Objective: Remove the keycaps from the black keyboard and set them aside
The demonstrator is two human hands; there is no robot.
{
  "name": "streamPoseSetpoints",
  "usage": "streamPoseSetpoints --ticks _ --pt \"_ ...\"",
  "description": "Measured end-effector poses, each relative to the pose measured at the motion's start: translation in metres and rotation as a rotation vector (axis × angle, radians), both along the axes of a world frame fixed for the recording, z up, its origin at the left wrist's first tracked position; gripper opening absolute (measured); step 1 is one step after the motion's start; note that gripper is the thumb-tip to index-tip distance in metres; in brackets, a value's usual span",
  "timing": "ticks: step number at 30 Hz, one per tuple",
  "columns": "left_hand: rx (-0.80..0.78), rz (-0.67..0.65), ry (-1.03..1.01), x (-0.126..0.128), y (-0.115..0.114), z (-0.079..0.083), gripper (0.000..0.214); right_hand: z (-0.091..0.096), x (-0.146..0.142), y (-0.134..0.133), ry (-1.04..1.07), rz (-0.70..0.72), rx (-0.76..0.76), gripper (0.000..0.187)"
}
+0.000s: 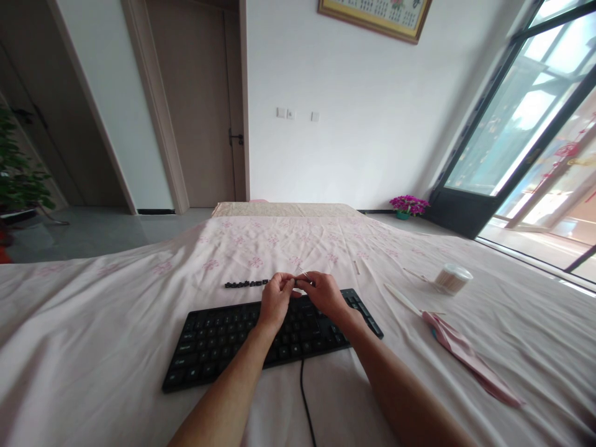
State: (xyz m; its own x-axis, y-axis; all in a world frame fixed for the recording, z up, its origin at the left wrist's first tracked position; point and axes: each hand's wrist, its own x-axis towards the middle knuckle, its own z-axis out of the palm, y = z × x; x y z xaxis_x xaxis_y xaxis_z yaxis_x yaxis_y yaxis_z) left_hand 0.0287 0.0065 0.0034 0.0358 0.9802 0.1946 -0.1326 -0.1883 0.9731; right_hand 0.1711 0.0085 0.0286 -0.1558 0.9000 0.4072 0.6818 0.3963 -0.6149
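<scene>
My left hand (276, 300) and my right hand (326, 294) meet over the back edge of a black keyboard (218, 338). The left fingertips pinch a small dark piece, which looks like a keycap (297, 283); fingers partly cover it. A thin whitish stick, apparently a cotton swab (303, 272), rises from between my right hand's closed fingers. Behind the keyboard, to the left of my hands, several black keycaps (244, 284) lie in a row on the cloth. My wrists and hands hide part of the keys.
A round clear tub of cotton swabs (454, 279) stands at the right. Loose swabs (357, 267) lie nearby. Closer in is a pink cloth (470, 357) beside a white, slender handle-like thing (403, 300). The keyboard cable (304, 394) runs toward me over the pale tablecloth (116, 347).
</scene>
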Motion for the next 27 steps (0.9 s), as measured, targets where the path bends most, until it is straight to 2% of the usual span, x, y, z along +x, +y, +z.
streamPoseSetpoints --ticks 27 --pt "0.011 0.014 0.089 0.0009 -0.0001 0.0004 0.016 -0.0037 0.0035 0.0021 -0.015 -0.030 0.002 0.018"
